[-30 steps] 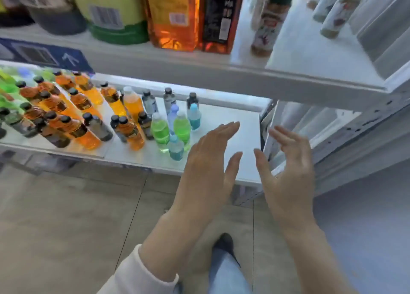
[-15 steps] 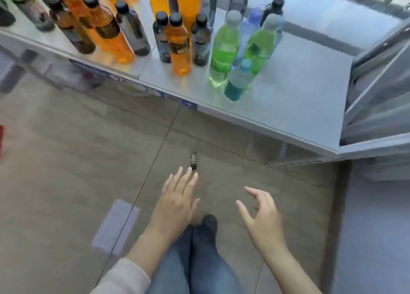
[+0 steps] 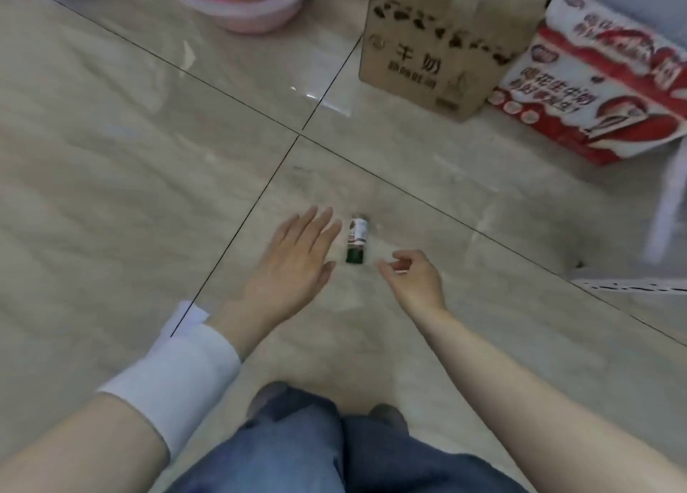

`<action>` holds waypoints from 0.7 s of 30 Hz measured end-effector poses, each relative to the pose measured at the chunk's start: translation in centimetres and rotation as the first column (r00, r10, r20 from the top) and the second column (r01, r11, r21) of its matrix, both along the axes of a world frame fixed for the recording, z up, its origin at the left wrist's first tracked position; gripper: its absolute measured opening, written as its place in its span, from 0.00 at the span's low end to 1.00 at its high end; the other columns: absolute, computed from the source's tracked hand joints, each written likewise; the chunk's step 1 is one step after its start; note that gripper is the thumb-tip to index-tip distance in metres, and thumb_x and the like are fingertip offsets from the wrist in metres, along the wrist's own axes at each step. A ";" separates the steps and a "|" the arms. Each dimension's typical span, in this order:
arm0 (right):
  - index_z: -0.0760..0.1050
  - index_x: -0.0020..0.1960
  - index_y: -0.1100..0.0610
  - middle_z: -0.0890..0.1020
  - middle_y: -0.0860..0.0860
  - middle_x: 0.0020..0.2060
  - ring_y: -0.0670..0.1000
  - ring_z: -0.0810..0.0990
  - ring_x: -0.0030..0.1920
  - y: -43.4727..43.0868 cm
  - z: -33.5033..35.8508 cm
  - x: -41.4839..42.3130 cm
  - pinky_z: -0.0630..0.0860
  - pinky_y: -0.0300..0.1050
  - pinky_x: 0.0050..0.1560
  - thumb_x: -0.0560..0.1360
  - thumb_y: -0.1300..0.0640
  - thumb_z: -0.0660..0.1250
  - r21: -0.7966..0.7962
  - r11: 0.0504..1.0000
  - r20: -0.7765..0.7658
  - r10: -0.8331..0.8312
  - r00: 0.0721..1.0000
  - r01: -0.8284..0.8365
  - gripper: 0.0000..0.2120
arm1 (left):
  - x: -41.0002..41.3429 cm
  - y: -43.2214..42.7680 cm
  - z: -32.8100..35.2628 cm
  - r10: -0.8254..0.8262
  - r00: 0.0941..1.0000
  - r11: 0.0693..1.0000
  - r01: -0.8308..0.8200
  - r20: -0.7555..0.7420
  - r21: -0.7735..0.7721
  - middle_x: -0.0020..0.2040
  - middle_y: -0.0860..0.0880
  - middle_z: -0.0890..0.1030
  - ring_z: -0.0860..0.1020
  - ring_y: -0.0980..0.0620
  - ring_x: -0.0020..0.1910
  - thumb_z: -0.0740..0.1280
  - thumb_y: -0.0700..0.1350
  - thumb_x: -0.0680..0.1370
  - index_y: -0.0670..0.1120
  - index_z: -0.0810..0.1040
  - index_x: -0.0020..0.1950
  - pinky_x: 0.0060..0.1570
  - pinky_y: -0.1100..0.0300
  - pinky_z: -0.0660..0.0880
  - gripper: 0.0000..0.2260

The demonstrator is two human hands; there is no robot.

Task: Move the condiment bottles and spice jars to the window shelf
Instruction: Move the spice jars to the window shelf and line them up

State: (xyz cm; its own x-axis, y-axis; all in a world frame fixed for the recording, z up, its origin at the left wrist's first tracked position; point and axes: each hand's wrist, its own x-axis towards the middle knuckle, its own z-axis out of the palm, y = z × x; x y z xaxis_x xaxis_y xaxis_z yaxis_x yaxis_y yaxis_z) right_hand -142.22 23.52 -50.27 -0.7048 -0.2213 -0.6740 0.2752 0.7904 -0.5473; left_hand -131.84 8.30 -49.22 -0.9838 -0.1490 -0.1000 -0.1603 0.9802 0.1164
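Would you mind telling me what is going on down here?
A person stands over a small spice jar with a dark green cap and white-red label, lying on its side on the beige tiled floor. The left hand hovers flat on one side, the right hand loosely curled on the other; neither touches it yet.

jar (image 3: 357,240) green cap, white-red label | floor (image 3: 111,158) beige marble | box (image 3: 602,94) red-white

tile floor (image 3: 111,158) | pink basin (image 3: 256,16) top | brown carton (image 3: 438,46) beside red-wht box (image 3: 594,94) top R
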 end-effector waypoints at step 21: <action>0.80 0.45 0.59 0.81 0.54 0.40 0.54 0.79 0.40 -4.8 -14.9 -4.3 0.71 0.42 0.36 0.68 0.49 0.72 0.130 0.990 0.018 0.054 0.998 -0.055 0.13 | -2.8 -3.0 -14.6 -0.034 0.998 0.999 0.036 -0.055 0.034 0.63 0.39 0.76 0.74 0.39 0.63 0.55 0.48 0.74 0.38 0.74 0.62 0.58 0.45 0.73 0.22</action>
